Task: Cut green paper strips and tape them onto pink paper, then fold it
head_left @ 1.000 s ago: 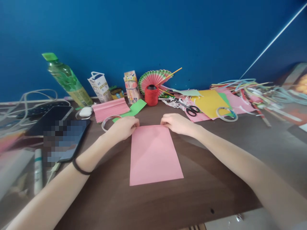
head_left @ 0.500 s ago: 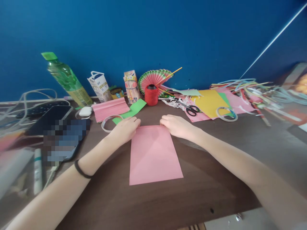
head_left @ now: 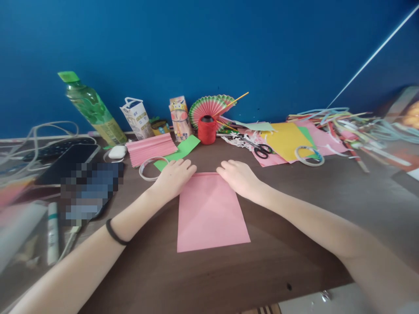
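A sheet of pink paper (head_left: 212, 213) lies flat on the dark table, with a narrow fold along its far edge. My left hand (head_left: 175, 176) is closed on the far left corner of that edge, fingers curled and pressed together. On the far right corner, my right hand (head_left: 240, 179) holds the fold in the same way. The thumbs and the undersides of the fingers are hidden. Just beyond my left wrist lie a tape roll (head_left: 144, 173) and a green paper strip (head_left: 183, 148), close to a pleated pink paper (head_left: 152, 149).
Along the blue wall stand a green bottle (head_left: 94, 111), a milk carton (head_left: 136, 117), a red thread spool (head_left: 207, 131) and a folded paper fan (head_left: 207, 107). Black-handled scissors (head_left: 262, 151), yellow paper (head_left: 284, 141) and another tape roll (head_left: 304, 162) lie right. Phones and cables occupy the left.
My fingers have shifted slightly on the folded far edge, the hands turning a little flatter over it. The pink paper stays in almost the same place.
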Demonstrator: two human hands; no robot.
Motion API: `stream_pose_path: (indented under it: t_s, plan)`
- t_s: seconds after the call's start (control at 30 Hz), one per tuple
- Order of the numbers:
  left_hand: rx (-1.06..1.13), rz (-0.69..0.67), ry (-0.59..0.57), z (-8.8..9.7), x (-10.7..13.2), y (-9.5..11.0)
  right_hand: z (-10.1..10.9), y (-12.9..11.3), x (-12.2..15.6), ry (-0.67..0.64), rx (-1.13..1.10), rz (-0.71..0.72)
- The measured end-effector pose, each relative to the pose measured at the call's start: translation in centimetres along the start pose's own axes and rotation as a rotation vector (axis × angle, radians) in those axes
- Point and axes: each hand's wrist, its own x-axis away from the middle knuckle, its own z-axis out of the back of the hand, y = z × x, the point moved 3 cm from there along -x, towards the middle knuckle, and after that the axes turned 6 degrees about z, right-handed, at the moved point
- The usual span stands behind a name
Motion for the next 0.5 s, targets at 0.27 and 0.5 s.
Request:
stream_pose_path:
  t_s: [0.27, 0.5]
  plan:
    - [-0.046, -0.012, 0.095, 0.3, 0.2, 0.3, -0.4, -1.2, 0.2, 0.013, 0.040, -0.082]
    - [-0.078, 0.001, 0.093, 1.7, 0.3, 1.4, -0.5, -1.6, 0.5, 0.022, 0.034, -0.098]
